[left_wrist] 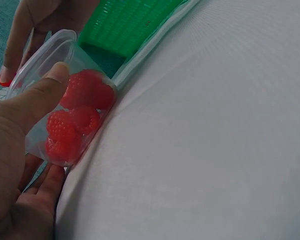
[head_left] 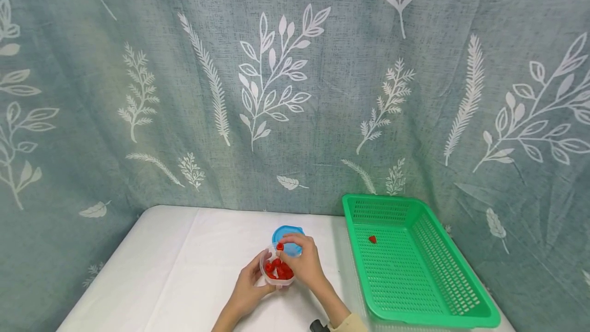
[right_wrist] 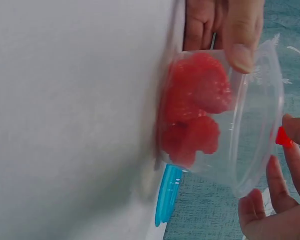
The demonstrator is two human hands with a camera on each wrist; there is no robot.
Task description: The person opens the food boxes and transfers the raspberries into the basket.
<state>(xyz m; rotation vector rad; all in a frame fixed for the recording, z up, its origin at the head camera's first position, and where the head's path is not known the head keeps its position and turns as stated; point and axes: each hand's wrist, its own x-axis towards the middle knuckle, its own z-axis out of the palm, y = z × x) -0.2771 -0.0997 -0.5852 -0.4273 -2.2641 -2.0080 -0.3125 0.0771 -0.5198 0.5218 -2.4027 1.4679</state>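
Note:
A small clear plastic tub (head_left: pixel 279 282) with several raspberries (head_left: pixel 284 271) in it stands on the white-covered table. My left hand (head_left: pixel 249 290) grips it from the left, thumb on the near side and fingers round the far side. Just above the tub's far rim, my right hand (head_left: pixel 303 262) pinches a single raspberry (head_left: pixel 280 246) between thumb and fingers. In the right wrist view that raspberry (right_wrist: pixel 283 137) shows at the fingertips, beside the tub's opening. Through the clear wall in the left wrist view, raspberries (left_wrist: pixel 72 125) lie piled at the bottom.
Behind the tub lies a blue lid (head_left: pixel 285 231), partly hidden by my right hand. A large green plastic basket (head_left: pixel 401 275) stands at the right with one small red piece (head_left: pixel 372 239) in it. A leaf-patterned curtain (head_left: pixel 276 168) hangs behind the table.

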